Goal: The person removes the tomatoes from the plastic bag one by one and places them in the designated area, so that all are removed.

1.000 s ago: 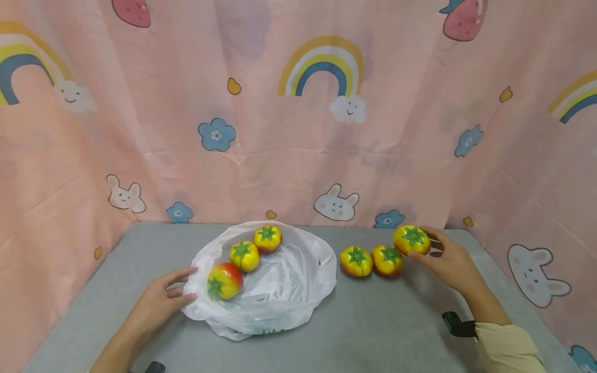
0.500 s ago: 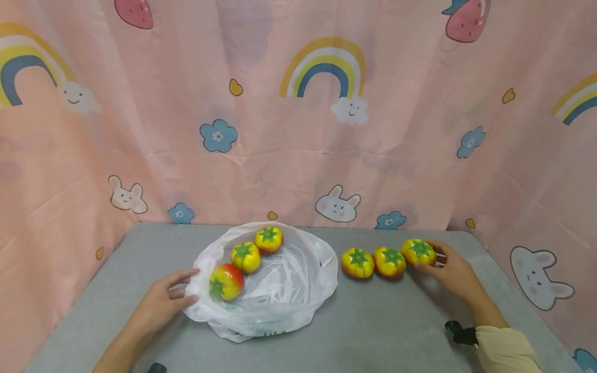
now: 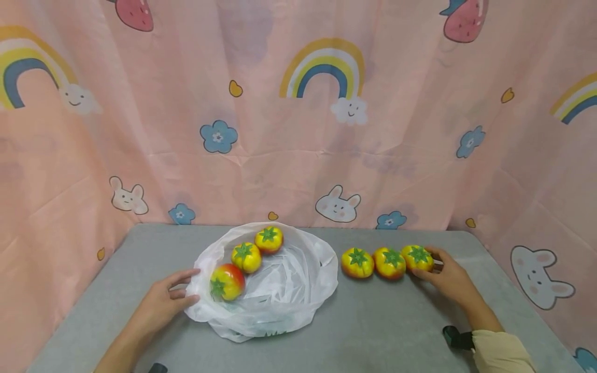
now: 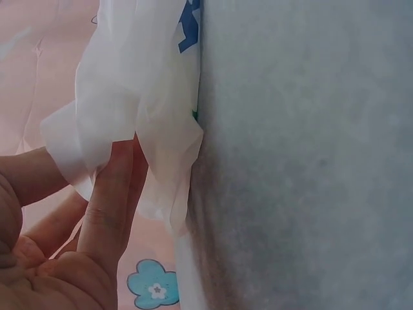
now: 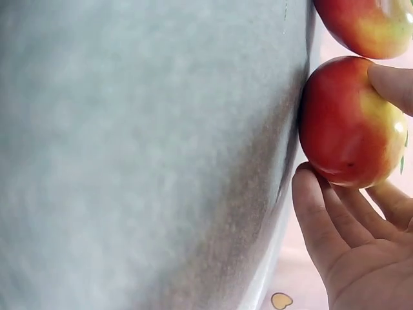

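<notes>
My right hand point(image 3: 450, 274) holds a yellow-and-red tomato point(image 3: 416, 257) with a green star-shaped top, thumb on one side and fingers on the other. In the right wrist view this tomato point(image 5: 342, 129) sits low against the table. Two similar tomatoes, a middle one point(image 3: 389, 263) and a left one point(image 3: 357, 262), stand in a row beside it. My left hand point(image 3: 163, 300) holds the left rim of a white plastic bag point(image 3: 298, 311); the left wrist view shows its fingers point(image 4: 106, 206) against the thin film. Three tomatoes lie in the bag: a front one point(image 3: 227, 282), a middle one point(image 3: 246, 257) and a back one point(image 3: 268, 239).
The grey table point(image 3: 373, 326) ends at a pink curtain point(image 3: 280, 171) printed with rainbows, rabbits and flowers. Curtain also hangs along both sides. A dark wrist-worn device point(image 3: 457, 339) sits by the right sleeve point(image 3: 501, 352).
My right hand has lowered the tomato to the right end of the row, next to the other two. The left hand and the bag have stayed in place.
</notes>
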Available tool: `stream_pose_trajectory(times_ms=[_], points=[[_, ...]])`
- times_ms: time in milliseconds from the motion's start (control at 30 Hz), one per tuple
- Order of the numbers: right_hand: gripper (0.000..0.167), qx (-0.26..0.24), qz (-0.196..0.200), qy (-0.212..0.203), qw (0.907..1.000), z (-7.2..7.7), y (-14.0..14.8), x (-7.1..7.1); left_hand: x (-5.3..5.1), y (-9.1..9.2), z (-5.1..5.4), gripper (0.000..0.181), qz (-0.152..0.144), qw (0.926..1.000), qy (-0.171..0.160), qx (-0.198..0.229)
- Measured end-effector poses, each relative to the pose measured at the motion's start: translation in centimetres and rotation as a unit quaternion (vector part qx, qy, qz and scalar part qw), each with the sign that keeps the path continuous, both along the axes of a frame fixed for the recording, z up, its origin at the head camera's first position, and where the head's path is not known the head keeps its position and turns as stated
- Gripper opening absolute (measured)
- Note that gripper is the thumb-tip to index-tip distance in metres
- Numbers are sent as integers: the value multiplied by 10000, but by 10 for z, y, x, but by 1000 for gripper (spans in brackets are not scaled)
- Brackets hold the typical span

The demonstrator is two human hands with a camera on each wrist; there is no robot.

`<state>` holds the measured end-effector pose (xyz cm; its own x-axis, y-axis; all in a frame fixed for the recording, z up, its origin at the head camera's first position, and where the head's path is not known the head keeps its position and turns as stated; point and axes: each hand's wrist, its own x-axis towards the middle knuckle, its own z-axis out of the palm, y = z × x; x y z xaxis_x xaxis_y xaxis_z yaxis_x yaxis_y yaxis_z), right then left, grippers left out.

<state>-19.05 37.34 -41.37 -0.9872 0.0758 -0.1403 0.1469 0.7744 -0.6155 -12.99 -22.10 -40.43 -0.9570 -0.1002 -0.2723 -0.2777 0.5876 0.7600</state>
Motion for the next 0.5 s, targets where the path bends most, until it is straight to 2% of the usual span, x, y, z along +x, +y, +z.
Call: stream_pose_trajectory(times_ms=[233, 500], points=[[104, 43, -6, -84, 10000, 1, -1, 2, 1, 0, -1, 67, 1, 10000, -21, 75], [106, 38, 112, 24, 9999, 5, -2, 4, 1, 1, -1, 67, 37, 10000, -31, 79]])
